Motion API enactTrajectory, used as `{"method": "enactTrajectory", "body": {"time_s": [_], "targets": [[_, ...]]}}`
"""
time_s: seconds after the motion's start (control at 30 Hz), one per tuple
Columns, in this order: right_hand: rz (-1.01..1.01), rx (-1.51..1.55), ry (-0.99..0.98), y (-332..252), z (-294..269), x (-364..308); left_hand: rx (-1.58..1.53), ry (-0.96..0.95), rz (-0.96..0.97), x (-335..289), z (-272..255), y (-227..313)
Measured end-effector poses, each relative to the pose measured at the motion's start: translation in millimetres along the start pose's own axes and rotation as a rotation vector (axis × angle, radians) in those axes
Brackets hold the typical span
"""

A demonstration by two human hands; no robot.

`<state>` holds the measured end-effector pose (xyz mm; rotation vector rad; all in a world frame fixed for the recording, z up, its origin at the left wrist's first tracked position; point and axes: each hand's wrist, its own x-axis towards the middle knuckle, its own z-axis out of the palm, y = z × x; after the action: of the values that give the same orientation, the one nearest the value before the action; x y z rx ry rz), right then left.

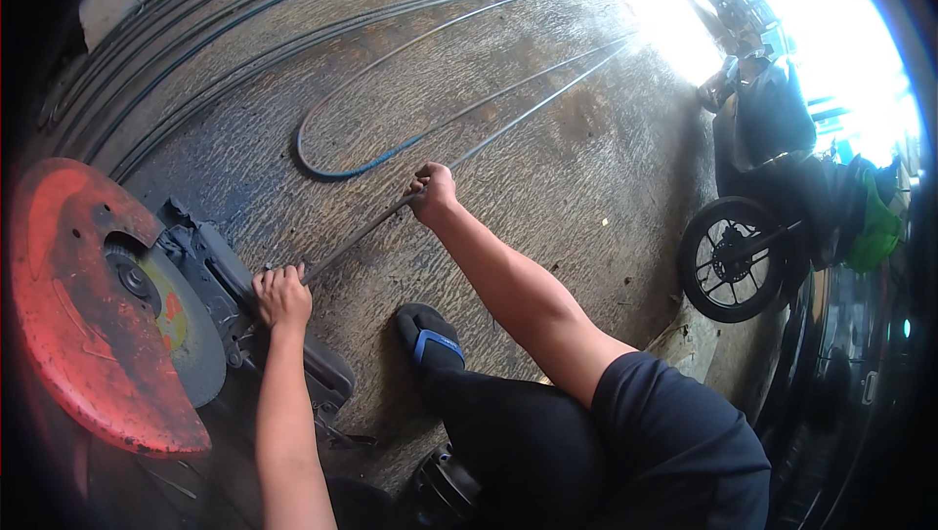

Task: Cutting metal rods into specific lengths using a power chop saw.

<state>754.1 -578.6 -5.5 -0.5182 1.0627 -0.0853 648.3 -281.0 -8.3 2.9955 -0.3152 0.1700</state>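
I see the metal rod [363, 236] stretching from left of centre toward the bright upper right. Near mid-frame, the right hand [433, 194] is clamped around it. The left hand [283, 296] lies at its lower-left end, beside the cut-off saw [223, 264]; I can't tell whether those fingers grip. Farther left I have the red guard [83, 325]; a looped rod [342, 175] lies upper centre, a motorcycle wheel [731, 258] right.

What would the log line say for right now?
left hand: at saw, grip unclear | right hand: closed around rod | motorbike: off to the right
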Motion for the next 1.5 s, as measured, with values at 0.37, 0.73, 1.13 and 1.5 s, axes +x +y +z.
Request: {"method": "enactTrajectory", "body": {"time_s": [0.37, 0.73, 1.13, 1.5], "targets": [[-0.004, -0.05, -0.044, -7, -4, -23, 0.01, 0.089, 0.044, -5, -8, -2], [-0.044, -0.048, -0.042, -14, 1, -55, -0.017, 0.097, 0.016, -8, -17, -2], [-0.054, -0.095, -0.026, -6, 7, -42, 0.077, 0.053, 0.009, -9, -26, -6], [-0.035, -0.412, -0.126, 29, 5, 13, 0.099, -0.086, -0.048, -5, -8, -16]]}}
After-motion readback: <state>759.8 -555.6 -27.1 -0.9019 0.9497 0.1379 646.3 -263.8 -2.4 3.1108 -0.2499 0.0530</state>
